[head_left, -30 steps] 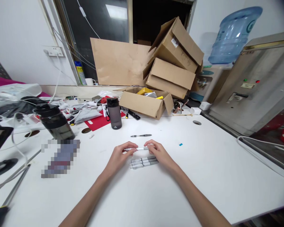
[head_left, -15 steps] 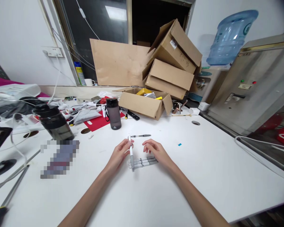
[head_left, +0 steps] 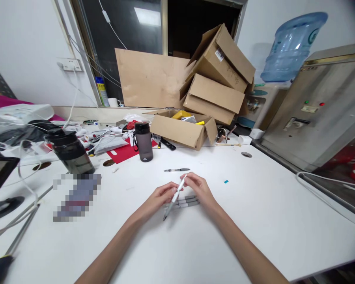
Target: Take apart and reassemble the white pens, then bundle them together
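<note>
A white pen with a grey lower part is held at a slant above the table, its dark tip pointing down toward me. My left hand pinches it around the middle. At its upper end, the fingers of my right hand close on the pen. Behind and below the hands lie several similar pens side by side on the table, partly covered by the held pen and my fingers. Beyond my hands, a single black and clear pen lies flat, roughly crosswise to me.
On the white table stand a dark bottle and a larger black-lidded bottle. An open cardboard box holds assorted items at the back. A small blue scrap lies to the right. Cables and clutter fill the left side.
The pen in my left hand has moved right and turned from nearly upright to slanted. My right hand, earlier apart from it, now grips its upper end.
</note>
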A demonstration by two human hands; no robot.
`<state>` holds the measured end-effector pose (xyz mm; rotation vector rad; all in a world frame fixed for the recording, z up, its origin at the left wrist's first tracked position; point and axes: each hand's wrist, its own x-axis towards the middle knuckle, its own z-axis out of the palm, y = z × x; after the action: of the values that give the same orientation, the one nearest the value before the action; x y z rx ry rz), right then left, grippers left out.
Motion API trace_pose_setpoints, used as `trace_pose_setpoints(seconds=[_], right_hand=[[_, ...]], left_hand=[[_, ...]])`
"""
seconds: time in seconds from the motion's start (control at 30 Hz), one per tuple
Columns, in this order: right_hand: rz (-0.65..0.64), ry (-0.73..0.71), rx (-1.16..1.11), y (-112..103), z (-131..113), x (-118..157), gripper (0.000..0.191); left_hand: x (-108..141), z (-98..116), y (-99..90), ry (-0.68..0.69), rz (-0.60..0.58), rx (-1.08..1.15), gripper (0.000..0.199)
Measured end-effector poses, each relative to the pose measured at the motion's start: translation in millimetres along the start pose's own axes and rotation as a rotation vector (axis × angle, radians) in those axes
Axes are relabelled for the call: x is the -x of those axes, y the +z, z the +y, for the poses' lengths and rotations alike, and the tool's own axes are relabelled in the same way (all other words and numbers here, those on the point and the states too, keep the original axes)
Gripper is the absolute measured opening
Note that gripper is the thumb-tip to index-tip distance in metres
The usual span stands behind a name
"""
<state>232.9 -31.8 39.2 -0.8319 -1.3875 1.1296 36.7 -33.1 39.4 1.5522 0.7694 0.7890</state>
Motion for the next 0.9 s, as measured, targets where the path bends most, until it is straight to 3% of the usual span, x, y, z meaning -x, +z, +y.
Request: trace_pose_setpoints(seconds=[0.13,0.27,0.4,0.63,0.9], right_hand=[[0.226,0.044,-0.319,-12.2,-2.7,-7.5,0.026],[0.365,0.057,-0.524,-30.9,-3.8,-15.3,0.027],[0.348,0.049,-0.661,-40.0,-4.9,-19.2,0.022],[0.329,0.081,-0.643,-37.7,-12.2,-17.4,0.014],[0.342,0.04,-0.915,-42.0,-12.9,-14.4,0.004]], left_hand=[[-3.1,-4.9,-10.5,0.036,0.028,-0.01,0.031],[-8.1,-15.4,-26.2,0.026,0.215,-0.077,0.027],[-10.3,-27.2,-38.4,0.026,0.295,-0.13,0.025],[-9.6,-34.8,-38.8,0.005,0.245,-0.243,0.028],[-8.5,-34.2,-36.6,-0.019,0.197,-0.281,0.027]])
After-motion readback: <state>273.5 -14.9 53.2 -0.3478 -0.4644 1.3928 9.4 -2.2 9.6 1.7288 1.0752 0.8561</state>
